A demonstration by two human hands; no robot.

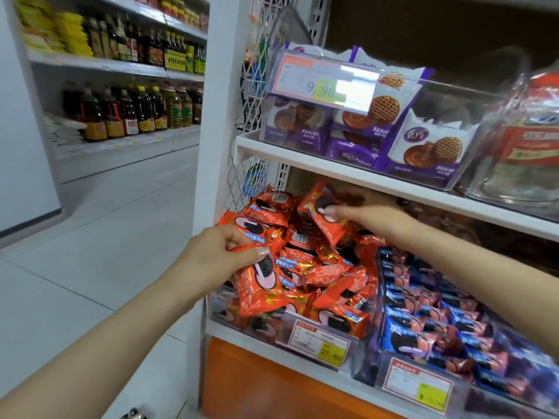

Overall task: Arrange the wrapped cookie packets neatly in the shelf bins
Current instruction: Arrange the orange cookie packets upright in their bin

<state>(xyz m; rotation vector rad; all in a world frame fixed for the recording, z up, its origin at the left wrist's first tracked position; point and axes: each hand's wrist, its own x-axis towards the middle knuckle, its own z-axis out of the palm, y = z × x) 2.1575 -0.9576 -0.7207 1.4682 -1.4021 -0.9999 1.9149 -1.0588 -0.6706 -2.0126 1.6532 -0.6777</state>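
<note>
I stand by the snack shelving and watch both bare arms reach into the lower shelf. The left hand (217, 255) is at the front left corner of the clear bin (216, 300). Its grip is closed, thumb on top and fingers curled beneath, round a small stack of red packets (263, 294) that tilts out over the bin's front edge. I cannot tell how many packets are in the stack. The right hand (363, 219) reaches further back, under the upper shelf (332, 164), and its grip pinches a single red packet (335, 232), the thumb pressed on its face. This packet is held tilted just above the heap of red packets (320, 267), which lie jumbled at all angles and fill the bin. A price tag (320, 337) reading 27.80 hangs on the bin's front. Just beside it on the right, a second bin (472, 391) holds blue packets (423, 309) in tidier rows. On the upper shelf, purple packets (363, 131) fill another clear bin. Dark bottles (136, 110) line the shelving across the aisle.
</note>
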